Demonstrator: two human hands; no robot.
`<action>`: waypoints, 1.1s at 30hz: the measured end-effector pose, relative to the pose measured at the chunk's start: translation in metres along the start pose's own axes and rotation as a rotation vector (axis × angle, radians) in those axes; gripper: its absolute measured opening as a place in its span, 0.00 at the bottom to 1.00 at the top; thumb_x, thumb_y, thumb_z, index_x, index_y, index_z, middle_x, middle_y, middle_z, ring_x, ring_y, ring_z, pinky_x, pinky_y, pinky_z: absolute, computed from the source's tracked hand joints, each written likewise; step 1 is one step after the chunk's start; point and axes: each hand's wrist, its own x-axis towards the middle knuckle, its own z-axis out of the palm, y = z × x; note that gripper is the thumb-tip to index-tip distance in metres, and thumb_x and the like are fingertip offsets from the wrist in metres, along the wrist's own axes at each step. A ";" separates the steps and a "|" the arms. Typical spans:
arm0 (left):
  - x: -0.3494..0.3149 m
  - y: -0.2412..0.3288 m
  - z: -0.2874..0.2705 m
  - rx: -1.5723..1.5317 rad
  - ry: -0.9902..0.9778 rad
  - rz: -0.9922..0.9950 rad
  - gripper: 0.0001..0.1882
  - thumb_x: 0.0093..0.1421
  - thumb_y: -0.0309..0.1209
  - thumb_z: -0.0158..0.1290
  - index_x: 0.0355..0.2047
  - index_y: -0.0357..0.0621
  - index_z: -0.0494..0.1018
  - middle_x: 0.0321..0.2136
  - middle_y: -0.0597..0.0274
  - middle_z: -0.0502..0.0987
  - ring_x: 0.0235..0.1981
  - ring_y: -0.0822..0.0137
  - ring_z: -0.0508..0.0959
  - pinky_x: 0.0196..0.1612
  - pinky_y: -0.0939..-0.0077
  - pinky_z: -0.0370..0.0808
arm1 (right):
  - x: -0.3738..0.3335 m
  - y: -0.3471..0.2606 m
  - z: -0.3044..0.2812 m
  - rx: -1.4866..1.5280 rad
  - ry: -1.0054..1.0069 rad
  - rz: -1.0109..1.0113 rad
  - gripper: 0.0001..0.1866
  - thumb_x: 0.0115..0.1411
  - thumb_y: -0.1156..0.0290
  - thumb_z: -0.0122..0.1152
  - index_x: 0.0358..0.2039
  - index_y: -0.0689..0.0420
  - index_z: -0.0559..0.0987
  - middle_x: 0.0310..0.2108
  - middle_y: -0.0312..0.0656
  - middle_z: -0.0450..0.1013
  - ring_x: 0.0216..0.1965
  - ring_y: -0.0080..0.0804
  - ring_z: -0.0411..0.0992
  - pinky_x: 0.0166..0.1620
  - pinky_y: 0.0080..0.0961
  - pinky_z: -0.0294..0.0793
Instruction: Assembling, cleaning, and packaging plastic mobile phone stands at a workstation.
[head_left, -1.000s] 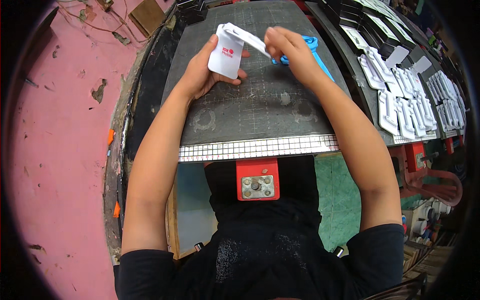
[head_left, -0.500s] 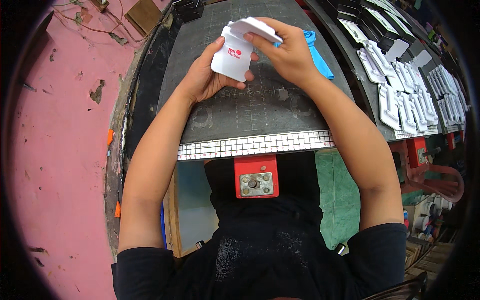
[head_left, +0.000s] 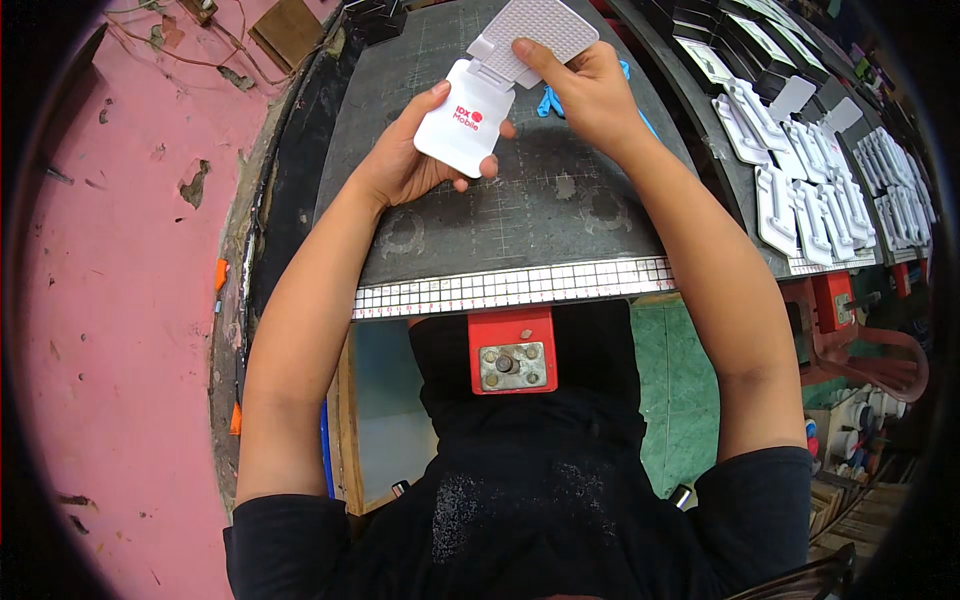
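A white folding phone stand (head_left: pixel 463 135) is held up over the dark worktable (head_left: pixel 530 215), its two panels unfolded and joined by a hinge. My left hand (head_left: pixel 408 150) wraps round the lower panel, thumb at its left edge and fingertips showing at its right. That panel is smooth and carries a small red print. My right hand (head_left: pixel 585 90) grips the upper panel, the thumb pressed on its textured face and the other fingers hidden behind. A light blue cloth (head_left: pixel 548 103) lies on the table, partly behind my right hand.
More white phone stands (head_left: pixel 815 205) lie in rows on another table at the right, with black boxes (head_left: pixel 765 60) behind them. A gridded ruler strip (head_left: pixel 510 283) runs along the near table edge, above a red bracket (head_left: pixel 512 350). A pink wall (head_left: pixel 130 300) stands at the left.
The upper panel has swung up and away from the lower one, so its textured face now shows. My right hand has shifted slightly with it; my left hand still holds the lower panel.
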 end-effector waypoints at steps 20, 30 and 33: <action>-0.005 0.003 -0.015 -0.099 -0.127 0.004 0.39 0.78 0.59 0.37 0.72 0.37 0.61 0.55 0.37 0.80 0.43 0.48 0.89 0.32 0.69 0.92 | -0.004 -0.007 0.001 0.086 -0.055 0.035 0.18 0.71 0.63 0.71 0.54 0.62 0.86 0.46 0.39 0.85 0.47 0.23 0.80 0.52 0.27 0.79; -0.003 -0.003 -0.010 -0.107 -0.083 0.031 0.38 0.79 0.58 0.37 0.73 0.39 0.60 0.56 0.36 0.80 0.45 0.46 0.89 0.34 0.66 0.92 | -0.006 -0.009 0.002 0.113 -0.038 0.118 0.19 0.70 0.60 0.72 0.53 0.61 0.86 0.45 0.39 0.85 0.45 0.23 0.80 0.49 0.28 0.79; -0.003 -0.001 -0.008 -0.104 -0.085 0.031 0.38 0.79 0.58 0.37 0.74 0.39 0.58 0.57 0.35 0.79 0.46 0.43 0.88 0.36 0.63 0.92 | -0.004 -0.008 0.001 0.095 -0.042 0.122 0.20 0.70 0.58 0.72 0.53 0.61 0.87 0.44 0.40 0.86 0.44 0.24 0.80 0.48 0.28 0.79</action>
